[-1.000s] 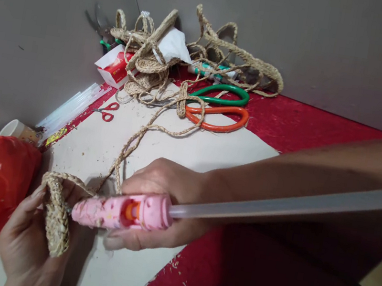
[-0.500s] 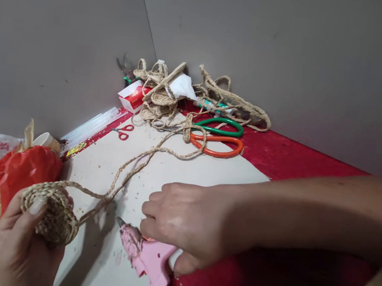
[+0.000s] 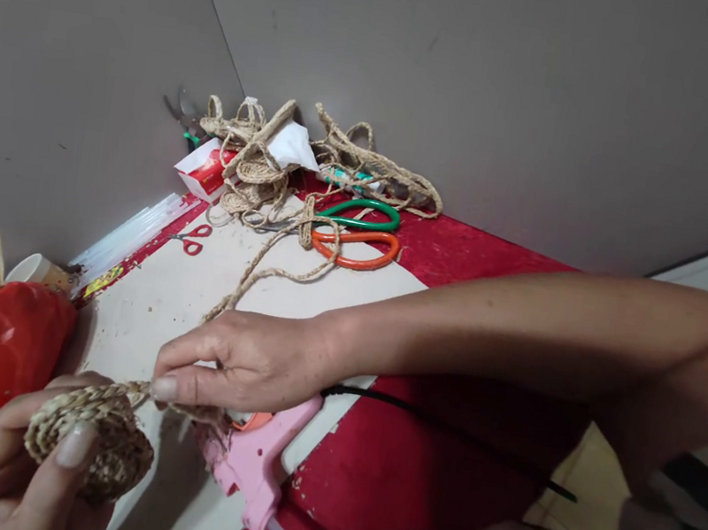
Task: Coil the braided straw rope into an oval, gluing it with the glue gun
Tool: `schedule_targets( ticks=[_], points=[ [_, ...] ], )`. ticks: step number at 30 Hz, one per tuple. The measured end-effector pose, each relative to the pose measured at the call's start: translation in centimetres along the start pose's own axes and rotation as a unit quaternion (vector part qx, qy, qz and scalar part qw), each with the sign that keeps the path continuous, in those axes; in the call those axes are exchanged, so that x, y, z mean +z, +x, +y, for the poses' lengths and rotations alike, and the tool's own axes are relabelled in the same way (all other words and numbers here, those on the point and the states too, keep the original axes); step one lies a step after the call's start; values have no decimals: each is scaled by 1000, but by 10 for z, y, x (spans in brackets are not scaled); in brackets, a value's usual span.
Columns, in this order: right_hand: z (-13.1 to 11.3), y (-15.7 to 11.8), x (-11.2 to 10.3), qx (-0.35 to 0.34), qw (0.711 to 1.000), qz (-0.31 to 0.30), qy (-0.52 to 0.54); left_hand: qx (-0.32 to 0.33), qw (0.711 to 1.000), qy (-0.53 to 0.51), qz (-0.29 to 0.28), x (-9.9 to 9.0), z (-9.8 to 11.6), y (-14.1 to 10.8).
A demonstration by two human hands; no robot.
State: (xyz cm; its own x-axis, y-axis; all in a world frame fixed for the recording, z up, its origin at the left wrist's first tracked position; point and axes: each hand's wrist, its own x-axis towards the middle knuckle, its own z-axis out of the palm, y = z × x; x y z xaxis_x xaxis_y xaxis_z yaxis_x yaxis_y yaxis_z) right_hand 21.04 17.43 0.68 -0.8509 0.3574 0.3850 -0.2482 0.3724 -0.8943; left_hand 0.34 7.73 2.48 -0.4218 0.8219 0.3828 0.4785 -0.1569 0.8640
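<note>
Glue gun point(image 3: 254, 473) now released near desk's front edge | right hand point(image 3: 237, 363) pinches braid point(image 3: 260, 264), left hand point(image 3: 18, 472) grips coil point(image 3: 111, 442) | light, limp, probably tacky; hold coil's rim.

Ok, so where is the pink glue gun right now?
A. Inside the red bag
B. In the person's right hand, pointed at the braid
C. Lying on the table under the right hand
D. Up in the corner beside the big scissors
C: the pink glue gun lies on the table, while the right hand above it pinches the braided cord leading to the coil in the left hand.
</note>
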Motion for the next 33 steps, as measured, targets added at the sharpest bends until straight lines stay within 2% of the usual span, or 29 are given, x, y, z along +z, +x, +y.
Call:
schedule_targets(
  ticks=[3, 7, 14, 18, 21, 25, 33],
  points=[
    [-6, -2, 3, 46, 994, -1, 97, -68, 995, -67, 38, 5, 5, -2],
    [-12, -1, 7, 138, 974, 0, 182, -65, 994, -84, 37, 13, 11, -4],
    [-22, -1, 7, 202, 947, -11, 249, -65, 992, -92, 51, 18, 9, -5],
    [-22, -3, 8, 203, 946, -18, 254, -68, 991, -97, 60, 21, 13, -6],
    [-14, -3, 11, 187, 947, -22, 261, -76, 990, -112, 46, 26, 17, -5],
    [-4, -1, 15, 166, 938, -28, 304, -79, 988, -122, 54, 29, 18, -5],
    [1, 0, 17, 186, 929, -21, 320, -136, 982, -120, 53, 30, 14, -6]
  ],
)
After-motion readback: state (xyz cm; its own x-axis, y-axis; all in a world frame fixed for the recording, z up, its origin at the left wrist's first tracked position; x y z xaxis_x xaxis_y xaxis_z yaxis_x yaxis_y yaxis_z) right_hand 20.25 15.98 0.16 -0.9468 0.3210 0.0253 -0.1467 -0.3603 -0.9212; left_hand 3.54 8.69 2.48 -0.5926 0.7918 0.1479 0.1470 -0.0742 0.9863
